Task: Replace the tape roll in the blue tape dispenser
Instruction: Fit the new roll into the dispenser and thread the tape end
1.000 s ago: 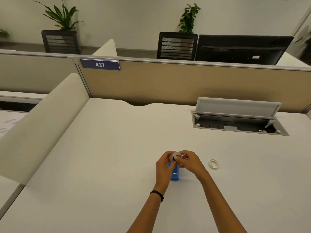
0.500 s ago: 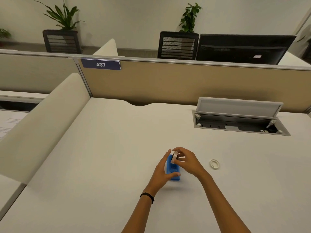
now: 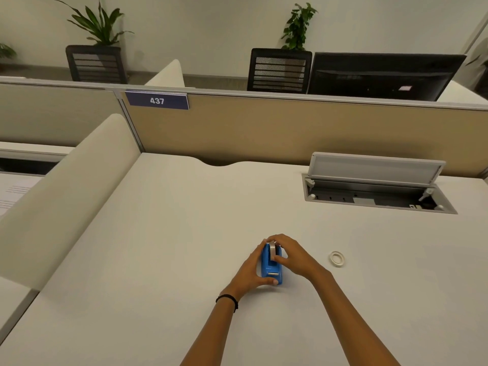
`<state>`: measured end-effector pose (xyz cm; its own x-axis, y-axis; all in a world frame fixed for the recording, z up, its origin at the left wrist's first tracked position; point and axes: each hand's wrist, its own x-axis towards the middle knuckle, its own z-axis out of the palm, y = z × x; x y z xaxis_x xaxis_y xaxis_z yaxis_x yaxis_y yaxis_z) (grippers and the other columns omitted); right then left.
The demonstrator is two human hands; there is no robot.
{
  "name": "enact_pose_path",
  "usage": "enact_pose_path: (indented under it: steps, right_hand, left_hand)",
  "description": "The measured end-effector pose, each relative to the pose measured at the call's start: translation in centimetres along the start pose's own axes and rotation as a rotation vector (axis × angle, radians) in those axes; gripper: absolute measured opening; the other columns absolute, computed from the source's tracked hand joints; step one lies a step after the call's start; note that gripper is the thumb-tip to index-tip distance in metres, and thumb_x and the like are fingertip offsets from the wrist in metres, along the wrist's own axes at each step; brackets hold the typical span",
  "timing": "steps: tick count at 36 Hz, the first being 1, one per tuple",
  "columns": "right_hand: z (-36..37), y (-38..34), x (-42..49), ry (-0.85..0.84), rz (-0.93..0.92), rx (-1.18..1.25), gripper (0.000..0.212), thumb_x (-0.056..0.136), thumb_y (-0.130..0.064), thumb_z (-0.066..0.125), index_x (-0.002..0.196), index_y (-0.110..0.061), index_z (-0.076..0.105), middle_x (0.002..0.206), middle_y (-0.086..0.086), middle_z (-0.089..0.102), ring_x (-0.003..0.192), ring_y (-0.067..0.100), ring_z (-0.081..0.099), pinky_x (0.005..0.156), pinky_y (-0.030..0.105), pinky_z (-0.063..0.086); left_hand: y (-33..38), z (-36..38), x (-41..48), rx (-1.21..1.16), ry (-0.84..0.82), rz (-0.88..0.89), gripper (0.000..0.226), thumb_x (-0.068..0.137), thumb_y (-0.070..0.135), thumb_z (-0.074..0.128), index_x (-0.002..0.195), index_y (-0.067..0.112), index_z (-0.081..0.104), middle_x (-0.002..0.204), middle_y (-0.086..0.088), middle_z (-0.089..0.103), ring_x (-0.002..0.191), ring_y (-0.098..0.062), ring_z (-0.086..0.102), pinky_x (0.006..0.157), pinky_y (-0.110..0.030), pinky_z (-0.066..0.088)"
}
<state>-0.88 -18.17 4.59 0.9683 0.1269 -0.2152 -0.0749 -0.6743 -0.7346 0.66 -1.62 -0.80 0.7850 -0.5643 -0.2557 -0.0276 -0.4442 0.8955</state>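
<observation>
A small blue tape dispenser (image 3: 271,270) stands on the white desk (image 3: 163,260), near its front middle. A tape roll (image 3: 271,251) sits upright in the dispenser's slot, its edge showing pale grey. My left hand (image 3: 250,273) wraps the dispenser's left side, with the thumb across its near end. My right hand (image 3: 293,256) pinches the roll from the right, fingers over its top and thumb at its side. A flat white ring, a bare tape core (image 3: 337,259), lies on the desk right of my right hand.
An open cable hatch (image 3: 377,191) with a raised lid is set into the desk at the back right. A beige partition (image 3: 264,133) with a "437" label closes the far edge. A low white divider (image 3: 66,186) runs along the left side.
The roll, held up between both hands a second ago, has come down into the dispenser. My left hand has moved from the roll to grip the dispenser's side.
</observation>
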Motion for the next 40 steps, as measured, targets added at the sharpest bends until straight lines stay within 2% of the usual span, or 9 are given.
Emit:
enact_pose_path:
  steps: [3, 7, 12, 14, 21, 24, 28, 34, 40]
  right_hand:
    - [0.1, 0.3, 0.0, 0.010, 0.003, -0.006, 0.038, 0.089, -0.018, 0.057, 0.124, -0.024, 0.043, 0.131, 0.001, 0.048, 0.111, 0.009, 0.041, 0.093, 0.022, 0.033]
    - [0.5, 0.6, -0.1, 0.034, 0.001, 0.010, 0.036, 0.088, -0.019, 0.058, 0.120, -0.025, 0.045, 0.118, -0.007, 0.046, 0.106, 0.005, 0.037, 0.091, 0.021, 0.031]
    - [0.5, 0.5, -0.1, 0.072, 0.010, 0.006, 0.036, 0.085, -0.019, 0.063, 0.116, -0.027, 0.047, 0.113, -0.008, 0.050, 0.102, 0.006, 0.041, 0.087, 0.020, 0.033]
    - [0.3, 0.4, 0.1, 0.081, 0.016, 0.006, 0.034, 0.083, -0.017, 0.065, 0.111, -0.026, 0.050, 0.114, -0.002, 0.056, 0.100, 0.009, 0.046, 0.085, 0.020, 0.036]
    - [-0.1, 0.0, 0.3, 0.113, 0.022, 0.025, 0.025, 0.079, -0.014, 0.068, 0.102, -0.017, 0.059, 0.107, 0.004, 0.064, 0.099, 0.019, 0.054, 0.089, 0.029, 0.045]
    - [-0.1, -0.2, 0.2, 0.143, 0.016, 0.066, 0.022, 0.078, -0.012, 0.069, 0.099, -0.013, 0.063, 0.103, 0.005, 0.067, 0.097, 0.019, 0.057, 0.091, 0.032, 0.046]
    - [-0.1, -0.5, -0.1, 0.195, 0.024, 0.125, 0.018, 0.079, -0.008, 0.067, 0.096, -0.012, 0.067, 0.102, 0.006, 0.068, 0.093, 0.016, 0.060, 0.088, 0.026, 0.046]
    - [-0.1, -1.2, -0.6, 0.255, 0.009, 0.155, 0.005, 0.080, -0.008, 0.067, 0.084, -0.006, 0.069, 0.093, 0.008, 0.071, 0.089, 0.019, 0.064, 0.088, 0.031, 0.050]
    - [0.2, -1.8, -1.3, 0.266, -0.005, 0.054, 0.010, 0.088, -0.011, 0.057, 0.085, -0.004, 0.064, 0.097, 0.011, 0.067, 0.092, 0.023, 0.061, 0.090, 0.036, 0.050]
  left_hand:
    - [-0.1, 0.0, 0.2, 0.000, 0.017, 0.004, 0.093, 0.065, 0.044, 0.079, 0.128, 0.058, 0.012, 0.132, 0.036, 0.025, 0.123, 0.006, 0.031, 0.087, 0.010, 0.027]
    - [-0.3, 0.1, 0.3, -0.005, 0.028, 0.008, 0.090, 0.066, 0.041, 0.080, 0.128, 0.055, 0.016, 0.135, 0.028, 0.029, 0.123, 0.005, 0.034, 0.087, 0.007, 0.029]
    - [-0.6, 0.2, 0.4, -0.004, 0.022, 0.005, 0.091, 0.067, 0.037, 0.080, 0.132, 0.048, 0.017, 0.136, 0.023, 0.030, 0.124, 0.001, 0.034, 0.100, -0.014, 0.031]
    - [-0.6, 0.3, 0.4, -0.004, 0.019, 0.000, 0.091, 0.067, 0.038, 0.080, 0.132, 0.048, 0.016, 0.136, 0.023, 0.030, 0.123, 0.001, 0.034, 0.101, -0.016, 0.030]
    - [-0.5, 0.1, 0.3, -0.008, 0.023, 0.015, 0.091, 0.066, 0.041, 0.080, 0.128, 0.056, 0.016, 0.137, 0.027, 0.029, 0.124, 0.005, 0.034, 0.090, 0.006, 0.029]
    - [-0.5, 0.1, 0.3, -0.011, 0.018, 0.011, 0.091, 0.067, 0.039, 0.080, 0.128, 0.056, 0.016, 0.138, 0.026, 0.030, 0.124, 0.004, 0.034, 0.091, 0.002, 0.030]
    - [-0.6, 0.1, 0.4, -0.016, 0.012, 0.007, 0.090, 0.067, 0.038, 0.080, 0.125, 0.059, 0.015, 0.137, 0.027, 0.029, 0.123, 0.005, 0.034, 0.091, 0.004, 0.028]
    - [-0.6, 0.2, 0.4, -0.015, 0.000, 0.006, 0.091, 0.067, 0.041, 0.080, 0.128, 0.057, 0.014, 0.138, 0.025, 0.027, 0.125, 0.003, 0.032, 0.103, -0.017, 0.028]
    - [-0.5, 0.1, 0.3, -0.018, 0.001, 0.004, 0.092, 0.067, 0.040, 0.080, 0.130, 0.054, 0.015, 0.139, 0.024, 0.027, 0.125, 0.002, 0.032, 0.103, -0.018, 0.029]
